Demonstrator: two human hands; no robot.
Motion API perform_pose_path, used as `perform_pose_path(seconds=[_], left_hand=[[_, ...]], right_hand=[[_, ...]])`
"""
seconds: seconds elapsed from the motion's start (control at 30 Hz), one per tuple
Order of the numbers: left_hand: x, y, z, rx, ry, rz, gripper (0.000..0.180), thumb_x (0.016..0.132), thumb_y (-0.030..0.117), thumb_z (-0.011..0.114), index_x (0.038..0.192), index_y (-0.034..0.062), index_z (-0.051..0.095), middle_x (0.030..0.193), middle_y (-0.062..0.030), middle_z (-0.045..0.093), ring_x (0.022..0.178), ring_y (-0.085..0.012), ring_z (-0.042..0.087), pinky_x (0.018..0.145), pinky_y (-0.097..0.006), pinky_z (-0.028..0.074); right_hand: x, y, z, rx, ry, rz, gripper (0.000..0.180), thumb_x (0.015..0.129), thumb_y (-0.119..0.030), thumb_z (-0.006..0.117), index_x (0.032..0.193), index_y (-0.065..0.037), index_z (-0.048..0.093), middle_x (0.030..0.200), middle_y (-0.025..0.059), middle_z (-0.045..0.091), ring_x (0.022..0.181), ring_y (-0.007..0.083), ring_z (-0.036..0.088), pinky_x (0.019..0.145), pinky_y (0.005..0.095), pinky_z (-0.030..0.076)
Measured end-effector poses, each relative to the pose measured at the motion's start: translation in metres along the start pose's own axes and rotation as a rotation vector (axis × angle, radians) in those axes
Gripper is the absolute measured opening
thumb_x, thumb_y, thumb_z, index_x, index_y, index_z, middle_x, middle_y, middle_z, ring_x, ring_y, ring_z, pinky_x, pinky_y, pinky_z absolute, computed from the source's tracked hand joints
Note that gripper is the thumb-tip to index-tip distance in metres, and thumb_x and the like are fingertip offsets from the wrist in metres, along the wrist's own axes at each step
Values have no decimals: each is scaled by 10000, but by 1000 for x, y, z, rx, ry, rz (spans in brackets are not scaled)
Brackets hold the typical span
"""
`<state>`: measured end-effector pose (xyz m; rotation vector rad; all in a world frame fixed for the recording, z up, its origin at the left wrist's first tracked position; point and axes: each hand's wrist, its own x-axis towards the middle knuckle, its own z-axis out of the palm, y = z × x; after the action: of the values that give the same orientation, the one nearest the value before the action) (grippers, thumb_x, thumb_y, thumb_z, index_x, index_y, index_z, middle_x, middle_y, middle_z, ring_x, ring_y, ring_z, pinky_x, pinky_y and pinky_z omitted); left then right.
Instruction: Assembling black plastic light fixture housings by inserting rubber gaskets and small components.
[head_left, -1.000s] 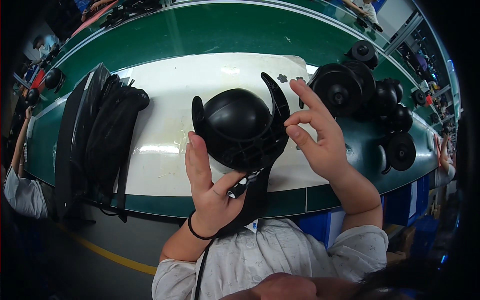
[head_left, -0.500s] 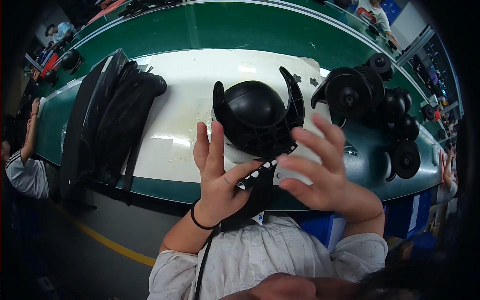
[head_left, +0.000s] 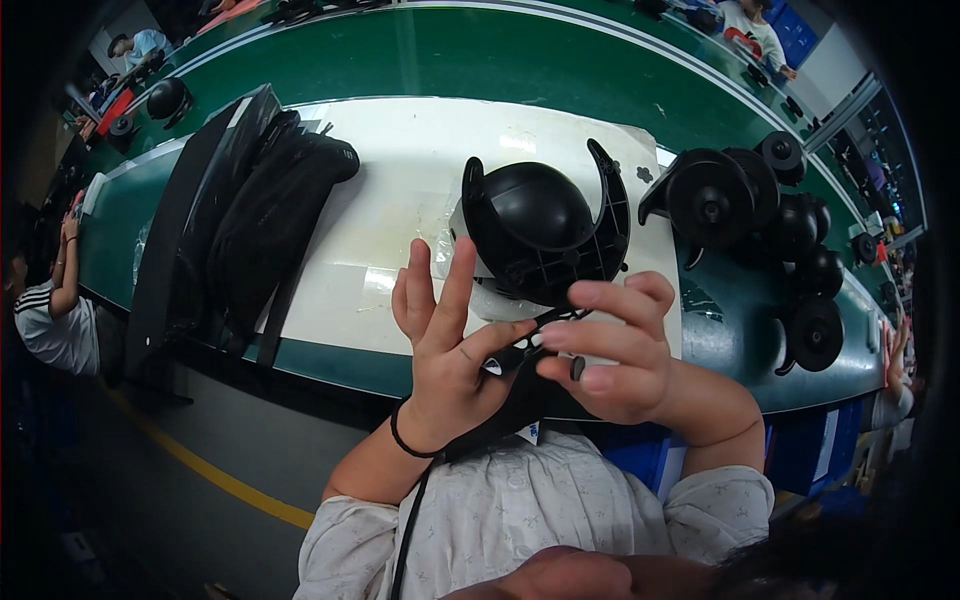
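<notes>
A black plastic dome-shaped part with two curved horns [head_left: 540,205] stands on a white board [head_left: 390,150] in front of me. My left hand [head_left: 445,345] pinches a black strip with pale spots [head_left: 515,352] between thumb and index finger, its other fingers raised. Dark material hangs below that strip toward my lap. Close by, my right hand [head_left: 620,345] has curled fingers, with a small dark oval piece [head_left: 577,368] at its thumb and fingertips. The fingers partly cover the strip's right end.
Black fabric-covered pieces [head_left: 270,215] lie to the left. Several black round parts [head_left: 710,200] are grouped at the right on the green table [head_left: 400,60]. Blue bins [head_left: 815,445] stand below the right edge. Other people [head_left: 60,325] sit farther off.
My right hand, blurred and spread before, has curled in and now shows a small dark oval piece. The pale spots along the strip are less visible. The whole view has shifted slightly.
</notes>
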<state>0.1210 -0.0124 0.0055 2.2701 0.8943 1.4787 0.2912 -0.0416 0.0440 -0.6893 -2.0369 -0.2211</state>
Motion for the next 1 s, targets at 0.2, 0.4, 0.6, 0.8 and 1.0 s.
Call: perform_pose_path(seconds=[0.2,0.4,0.6,0.8,1.0], left_hand=[[1,3,-1,-20,-49,-41,163,597,79,664,747,144,657,1367,-198,304,1311,-390,133,1023,-444,33],[-1,1,-2,14,-32,-22,172,581,77,671,738,140,642,1386,-194,267,1314,-392,112,1029,-446,14],[-2,2,-1,74,-26,-14,93,609,65,632,678,120,603,1390,-173,269,1318,-386,95,1034,-461,-10],[-3,-1,-2,134,-49,36,113,613,69,629,708,129,625,1385,-170,283,1320,-377,96,1029,-475,-17],[-3,-4,-2,62,-29,-5,176,583,71,642,742,145,647,1381,-178,286,1316,-382,109,1021,-486,-9]], right_hand=[[-6,-3,2,-184,-10,-161,228,775,-220,590,978,-236,488,934,-51,617,837,98,554,740,327,242],[17,-7,0,381,-20,159,575,628,69,660,1101,-141,407,990,64,568,855,189,580,671,326,350],[25,-8,0,349,-225,68,799,593,143,662,1205,-206,284,1056,109,487,800,215,588,607,294,401],[28,-2,10,381,-81,78,553,673,77,620,1150,-130,433,1041,101,450,714,193,535,538,271,430],[28,5,5,469,-174,-5,479,653,61,654,1072,-101,486,1010,123,443,672,203,542,536,276,442]])
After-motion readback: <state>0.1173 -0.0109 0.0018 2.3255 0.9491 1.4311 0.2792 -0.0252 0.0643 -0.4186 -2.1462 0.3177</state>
